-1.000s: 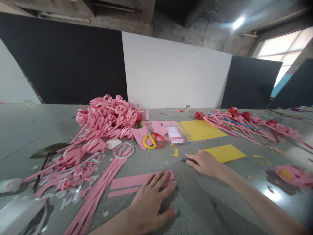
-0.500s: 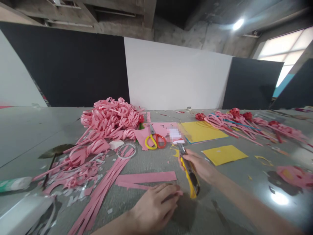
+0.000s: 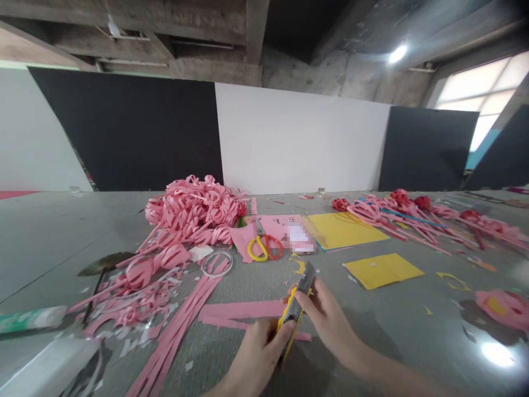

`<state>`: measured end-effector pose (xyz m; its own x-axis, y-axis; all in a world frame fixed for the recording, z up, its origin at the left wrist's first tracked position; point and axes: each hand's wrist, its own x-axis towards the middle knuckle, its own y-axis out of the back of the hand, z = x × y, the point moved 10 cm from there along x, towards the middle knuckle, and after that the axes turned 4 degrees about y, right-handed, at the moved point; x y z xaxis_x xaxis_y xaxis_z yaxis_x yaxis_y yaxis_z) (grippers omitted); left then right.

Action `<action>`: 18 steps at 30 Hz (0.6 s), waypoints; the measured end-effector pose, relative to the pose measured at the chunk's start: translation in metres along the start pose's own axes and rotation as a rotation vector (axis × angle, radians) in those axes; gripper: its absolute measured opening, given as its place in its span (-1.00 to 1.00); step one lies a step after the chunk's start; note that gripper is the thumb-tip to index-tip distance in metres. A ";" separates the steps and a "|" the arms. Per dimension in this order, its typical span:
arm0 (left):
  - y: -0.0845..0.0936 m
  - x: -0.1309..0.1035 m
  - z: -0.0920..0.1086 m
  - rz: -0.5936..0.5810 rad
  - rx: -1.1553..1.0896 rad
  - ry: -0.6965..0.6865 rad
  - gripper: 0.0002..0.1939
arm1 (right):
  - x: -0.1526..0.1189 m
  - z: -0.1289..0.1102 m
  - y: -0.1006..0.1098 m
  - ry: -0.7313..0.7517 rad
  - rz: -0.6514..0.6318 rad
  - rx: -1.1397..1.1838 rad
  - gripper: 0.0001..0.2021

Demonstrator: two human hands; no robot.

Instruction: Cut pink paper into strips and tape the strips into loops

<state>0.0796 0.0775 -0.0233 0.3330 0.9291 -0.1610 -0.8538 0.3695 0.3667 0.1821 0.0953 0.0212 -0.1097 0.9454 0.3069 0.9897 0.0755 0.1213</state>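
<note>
A yellow and black utility knife [image 3: 295, 306] is tilted between both hands, its grey blade end pointing up and away. My left hand [image 3: 261, 348] is closed on its lower end, with the thumb on the knife body. My right hand [image 3: 326, 317] grips it nearer the blade end. Just beneath and beyond the hands lie pink paper strips [image 3: 243, 310], partly covered by my left hand. Scissors [image 3: 264, 247] with one yellow and one red handle rest farther forward, beside a phone [image 3: 300, 238] whose screen is blurred.
A heap of curled pink paper strips [image 3: 194, 207] stands at the back left. Tape [image 3: 217, 264] and long pink strips [image 3: 182, 331] lie nearer. On the right are yellow sheets [image 3: 382, 270] and paper flowers [image 3: 407, 212]. A white box [image 3: 49, 366] sits front left.
My left hand has left the pink strip and taken hold of the knife's lower end. The knife has swung to lean the other way in my right hand.
</note>
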 end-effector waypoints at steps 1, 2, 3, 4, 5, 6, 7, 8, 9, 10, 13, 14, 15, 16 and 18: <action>0.000 0.001 0.000 0.001 0.007 -0.010 -0.53 | -0.002 0.002 0.000 0.018 0.013 -0.015 -0.76; 0.001 0.002 0.000 0.001 0.006 -0.021 -0.54 | -0.004 0.003 0.000 0.037 0.020 -0.029 -0.76; 0.002 0.002 0.001 0.001 0.000 -0.031 -0.56 | -0.006 0.004 -0.002 0.056 0.013 -0.038 -0.76; 0.003 0.002 0.003 0.000 -0.008 -0.043 -0.57 | -0.008 0.005 -0.004 0.069 -0.001 -0.046 -0.75; 0.004 0.002 0.005 0.002 -0.012 -0.058 -0.59 | -0.010 0.007 -0.006 0.075 -0.020 -0.054 -0.75; 0.005 0.002 0.007 0.006 -0.013 -0.076 -0.61 | -0.012 0.008 -0.009 0.075 -0.044 -0.065 -0.75; 0.006 0.002 0.009 0.009 -0.013 -0.093 -0.63 | -0.013 0.009 -0.011 0.073 -0.068 -0.080 -0.75; 0.006 0.001 0.011 0.009 -0.015 -0.109 -0.65 | -0.014 0.009 -0.013 0.071 -0.089 -0.097 -0.75; 0.006 0.000 0.013 0.002 -0.023 -0.124 -0.66 | -0.015 0.009 -0.014 0.069 -0.111 -0.114 -0.75; 0.005 -0.001 0.014 -0.009 -0.034 -0.139 -0.68 | -0.015 0.009 -0.015 0.067 -0.125 -0.132 -0.74; 0.003 -0.004 0.015 -0.036 -0.034 -0.179 -0.73 | -0.015 0.009 -0.013 0.071 -0.123 -0.165 -0.73; 0.003 -0.005 0.015 -0.032 -0.020 -0.191 -0.75 | -0.015 0.009 -0.012 0.072 -0.116 -0.170 -0.72; 0.003 -0.006 0.015 -0.027 -0.004 -0.201 -0.76 | -0.016 0.009 -0.011 0.075 -0.115 -0.175 -0.71; 0.003 -0.006 0.015 -0.022 0.010 -0.210 -0.78 | -0.016 0.009 -0.011 0.081 -0.116 -0.181 -0.71; 0.004 -0.007 0.015 -0.013 0.043 -0.227 -0.80 | -0.016 0.007 -0.012 0.096 -0.119 -0.201 -0.70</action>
<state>0.0798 0.0726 -0.0067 0.4292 0.9022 0.0428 -0.8330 0.3770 0.4050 0.1728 0.0812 0.0086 -0.2424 0.8985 0.3661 0.9322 0.1111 0.3445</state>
